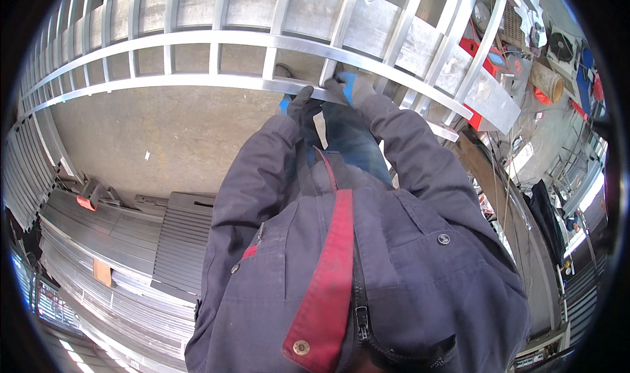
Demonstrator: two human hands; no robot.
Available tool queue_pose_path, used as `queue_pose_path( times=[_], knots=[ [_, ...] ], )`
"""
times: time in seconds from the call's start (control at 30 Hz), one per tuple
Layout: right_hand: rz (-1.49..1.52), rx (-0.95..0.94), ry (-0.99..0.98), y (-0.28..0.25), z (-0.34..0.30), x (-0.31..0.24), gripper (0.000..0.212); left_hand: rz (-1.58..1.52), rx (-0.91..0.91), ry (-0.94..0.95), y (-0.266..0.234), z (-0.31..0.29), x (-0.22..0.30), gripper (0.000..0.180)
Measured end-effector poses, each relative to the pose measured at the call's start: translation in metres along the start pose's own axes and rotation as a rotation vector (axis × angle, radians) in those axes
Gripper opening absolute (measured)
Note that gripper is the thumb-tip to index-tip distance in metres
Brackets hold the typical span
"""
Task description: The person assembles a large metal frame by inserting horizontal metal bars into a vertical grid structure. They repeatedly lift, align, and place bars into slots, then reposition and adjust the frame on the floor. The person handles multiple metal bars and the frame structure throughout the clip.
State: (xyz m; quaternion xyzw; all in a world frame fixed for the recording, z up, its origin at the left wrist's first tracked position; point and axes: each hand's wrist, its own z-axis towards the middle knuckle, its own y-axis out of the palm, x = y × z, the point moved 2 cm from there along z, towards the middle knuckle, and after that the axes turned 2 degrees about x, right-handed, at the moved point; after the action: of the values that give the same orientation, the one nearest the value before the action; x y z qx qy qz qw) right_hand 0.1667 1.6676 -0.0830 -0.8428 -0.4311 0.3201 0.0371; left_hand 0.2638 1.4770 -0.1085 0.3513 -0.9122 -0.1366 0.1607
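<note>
A long silver metal railing frame (246, 82), with two lengthwise rails and many crossbars, stretches across in front of me. My left hand (305, 104), in a dark glove with a blue cuff, is closed on the near rail, its thumb showing at the rail's edge. Just to its right, my right hand (336, 89), gloved alike, grips the same rail close to a crossbar (332, 61). The rail and the gloves hide most of the fingers on both hands.
Wide flat metal beams (249, 9) lie beneath the crossbars. At the right are a red machine (493, 63) and a wooden log (546, 83). Dark ribbed panels (187, 232) and stacked metal profiles (125, 307) lie at the left. A concrete floor (138, 133) spreads between.
</note>
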Motion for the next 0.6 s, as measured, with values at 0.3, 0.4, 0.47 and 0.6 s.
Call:
queue_pose_path(
  times=[0.3,0.4,0.47,0.6],
  knots=[
    [0.381,-0.112,0.018,0.006,0.021,0.012,0.058,0.135,-0.020,-0.080,-0.008,0.007,0.001,0.064],
    [0.223,-0.043,-0.023,0.006,0.013,0.005,0.053,0.175,-0.081,-0.005,-0.009,0.008,0.002,0.059],
    [0.068,0.019,-0.166,-0.003,0.003,-0.005,0.056,0.255,-0.036,0.035,-0.010,0.007,0.005,0.055],
    [-0.569,0.410,-0.565,-0.022,-0.007,-0.024,0.065,0.483,-0.048,0.226,-0.007,0.016,0.011,0.048]
  ],
)
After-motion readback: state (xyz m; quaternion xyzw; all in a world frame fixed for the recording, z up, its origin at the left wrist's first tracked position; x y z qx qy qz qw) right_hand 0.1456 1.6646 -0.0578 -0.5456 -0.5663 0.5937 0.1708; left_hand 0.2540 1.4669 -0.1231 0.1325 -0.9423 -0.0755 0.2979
